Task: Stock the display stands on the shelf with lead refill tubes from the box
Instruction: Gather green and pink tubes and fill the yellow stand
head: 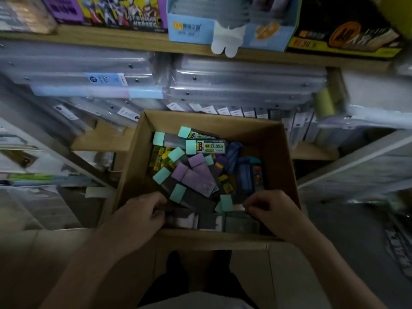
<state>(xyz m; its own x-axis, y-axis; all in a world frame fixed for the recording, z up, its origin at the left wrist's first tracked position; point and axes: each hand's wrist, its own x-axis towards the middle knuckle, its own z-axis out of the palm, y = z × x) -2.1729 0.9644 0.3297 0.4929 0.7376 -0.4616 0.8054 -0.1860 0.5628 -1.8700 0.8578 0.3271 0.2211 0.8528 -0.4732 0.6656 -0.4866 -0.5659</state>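
An open cardboard box point(283, 157) sits below me, holding several flat lead refill tubes with mint caps point(191, 146) and purple caps point(196, 175), plus blue packs point(244, 172). My left hand point(142, 212) reaches into the box's near left corner, its fingers curled round dark tubes there. At the near right, my right hand point(272, 210) has its fingers curled down onto a row of dark tubes point(214, 220) along the near wall. What exactly each hand holds is dim and partly hidden.
A wooden shelf point(133, 44) above carries a light blue display box point(189, 30), a purple printed box point(124, 12) and a black and yellow one point(343, 34). Stacks of clear plastic folders point(245, 85) fill the shelf behind the box. More stock crowds both sides.
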